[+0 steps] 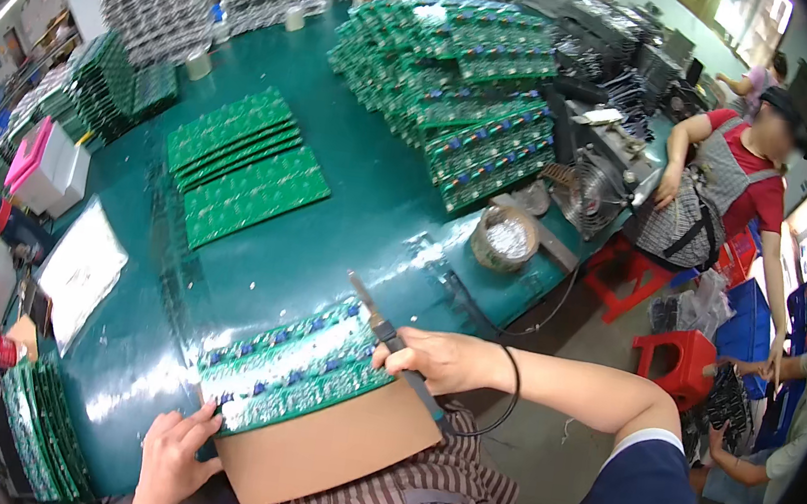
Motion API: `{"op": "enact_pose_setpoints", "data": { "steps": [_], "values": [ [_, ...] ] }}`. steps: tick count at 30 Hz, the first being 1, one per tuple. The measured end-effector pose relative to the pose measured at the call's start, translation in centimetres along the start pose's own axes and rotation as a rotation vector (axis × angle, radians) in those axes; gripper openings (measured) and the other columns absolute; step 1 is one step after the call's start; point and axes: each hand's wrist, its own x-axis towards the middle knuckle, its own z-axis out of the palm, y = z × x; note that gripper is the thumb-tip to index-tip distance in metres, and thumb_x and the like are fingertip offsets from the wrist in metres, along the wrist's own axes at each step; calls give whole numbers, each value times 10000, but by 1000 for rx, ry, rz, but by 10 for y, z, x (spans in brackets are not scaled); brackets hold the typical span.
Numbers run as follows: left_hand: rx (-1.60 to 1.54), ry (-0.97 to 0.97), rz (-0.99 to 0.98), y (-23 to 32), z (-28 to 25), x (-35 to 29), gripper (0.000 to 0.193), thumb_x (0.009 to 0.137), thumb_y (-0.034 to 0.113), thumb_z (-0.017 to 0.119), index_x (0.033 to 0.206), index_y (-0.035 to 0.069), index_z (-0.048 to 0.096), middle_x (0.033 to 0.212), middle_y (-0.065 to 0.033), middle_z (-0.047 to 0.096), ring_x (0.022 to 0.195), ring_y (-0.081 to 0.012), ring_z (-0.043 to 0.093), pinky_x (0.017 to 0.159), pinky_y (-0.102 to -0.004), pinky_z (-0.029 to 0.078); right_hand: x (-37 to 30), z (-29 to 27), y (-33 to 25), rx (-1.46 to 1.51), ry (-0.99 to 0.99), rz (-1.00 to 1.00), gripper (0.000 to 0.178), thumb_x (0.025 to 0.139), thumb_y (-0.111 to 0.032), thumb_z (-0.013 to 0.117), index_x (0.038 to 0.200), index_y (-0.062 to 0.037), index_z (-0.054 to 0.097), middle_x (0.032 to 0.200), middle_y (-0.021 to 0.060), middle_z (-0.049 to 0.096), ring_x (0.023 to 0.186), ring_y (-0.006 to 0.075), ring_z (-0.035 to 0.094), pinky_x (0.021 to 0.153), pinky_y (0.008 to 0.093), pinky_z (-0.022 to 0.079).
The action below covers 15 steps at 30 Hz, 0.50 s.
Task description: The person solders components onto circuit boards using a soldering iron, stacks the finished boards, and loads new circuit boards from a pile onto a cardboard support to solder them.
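Right hand (443,360) clamped on corded tool (382,328); left hand (175,451), grip unclear, touching circuit board (294,365): likely light, stiff, fragile; edges safest.

In front of you, a green circuit board (294,368) lies component side up, slanting with its right end farther away, rows of blue and silvery parts along it. A plain brown sheet (329,449) extends from its near edge toward you. Your right hand (436,359) grips a dark-handled, corded tool (384,328), its metal tip pointing far-left above the board.
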Motion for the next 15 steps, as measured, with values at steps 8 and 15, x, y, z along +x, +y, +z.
{"op": "enact_pose_setpoints", "data": {
  "steps": [8,15],
  "values": [
    [-65,-265,22,12,-28,18,687,568,106,761,1217,-3,567,1391,-126,494,864,-274,556,783,-373,455,0,-20,-25,-180,-177,157,495,702,21,708,1094,-137,451,1237,105,565,1071,367,543,867,412,489],
    [-292,-261,40,-5,-31,18,684,636,104,720,1282,-13,526,1421,-153,460,897,-322,567,845,-439,447,16,-33,-62,-229,-73,191,347,692,-44,721,934,-76,474,1150,153,654,1094,378,578,943,475,432]
  ]
}}
